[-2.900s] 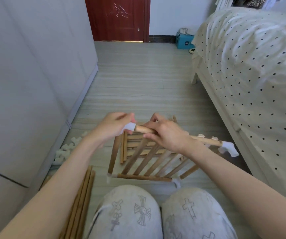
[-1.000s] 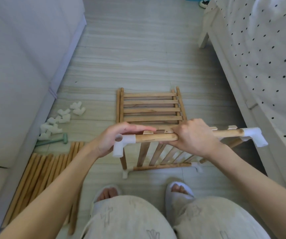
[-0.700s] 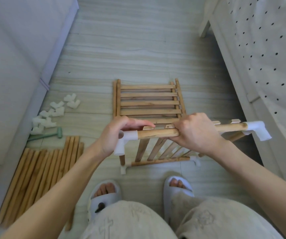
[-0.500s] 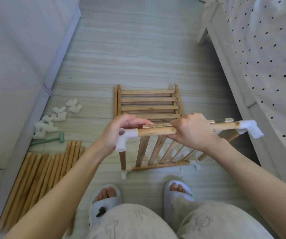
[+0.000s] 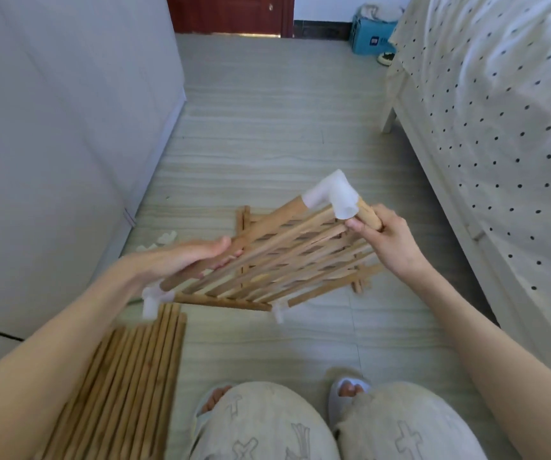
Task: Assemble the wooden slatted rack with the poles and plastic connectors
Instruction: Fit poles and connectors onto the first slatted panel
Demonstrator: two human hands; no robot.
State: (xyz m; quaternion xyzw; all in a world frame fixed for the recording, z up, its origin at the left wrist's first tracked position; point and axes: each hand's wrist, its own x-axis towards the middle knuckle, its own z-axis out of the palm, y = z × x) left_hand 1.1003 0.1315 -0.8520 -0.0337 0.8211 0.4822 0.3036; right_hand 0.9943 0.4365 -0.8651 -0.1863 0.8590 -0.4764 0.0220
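A home bedroom: polka-dot bed [image 5: 486,104], wardrobe [image 5: 52,127], red-brown door [image 5: 231,13].

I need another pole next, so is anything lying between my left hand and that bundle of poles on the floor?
Nothing visible blocks it. The left hand holds the slatted panel directly above the far end of the pole bundle, but that grip must release the panel first.

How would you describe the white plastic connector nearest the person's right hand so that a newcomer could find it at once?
Start at the polka-dot bed on the right and move left to the slatted rack held above the floor. The elbow connector caps its highest, farthest corner, just above the right hand. It looks larger than the other connectors on the rack's near edge.
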